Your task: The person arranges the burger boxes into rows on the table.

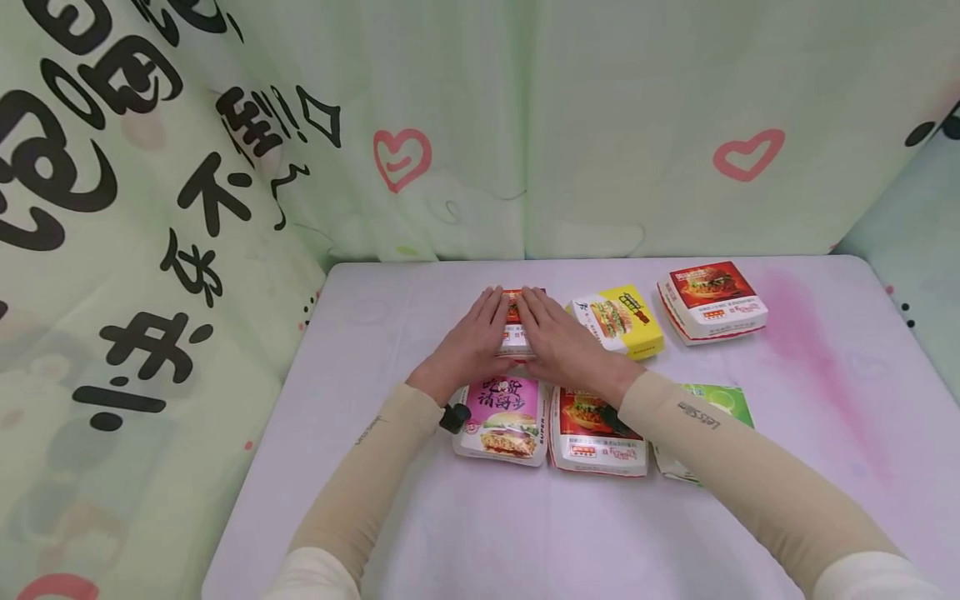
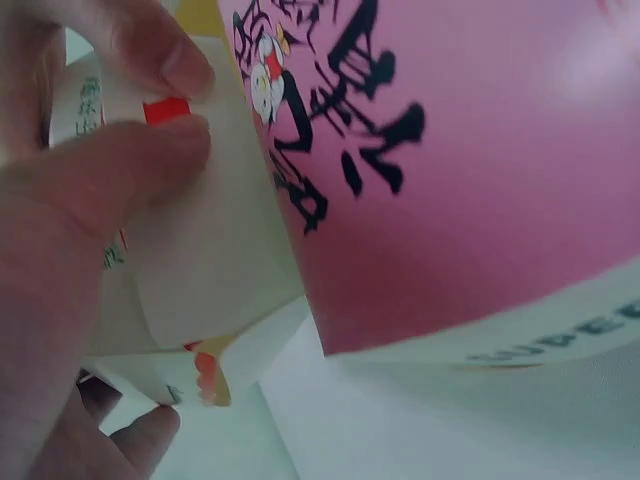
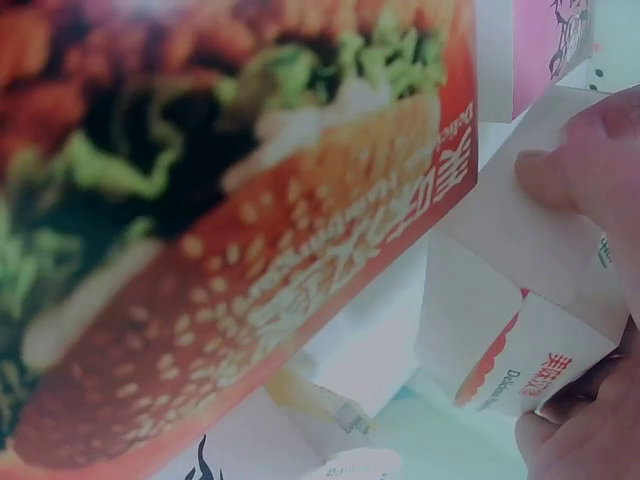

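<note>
As hands (image 1: 471,342) (image 1: 566,339) hold box (image 1: 515,335), flap (image 2: 205,250), wristcams only

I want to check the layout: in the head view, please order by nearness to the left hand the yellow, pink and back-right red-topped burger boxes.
1. Pink burger box, just below.
2. Yellow burger box, right.
3. Red-topped burger box, far right.

The left hand (image 2: 60,230) has its thumb pressed on the side of a white box (image 2: 220,230), just beside a small red patch, with green lettering near it. Another digit (image 2: 160,50) touches the box just above, maybe the other hand's thumb, though too little shows for me to swear to it. More fingers (image 2: 145,435) sit at the lower edge. A pink box (image 2: 450,180) with black characters looms on the right, pale worktop (image 2: 430,430) below.
</note>
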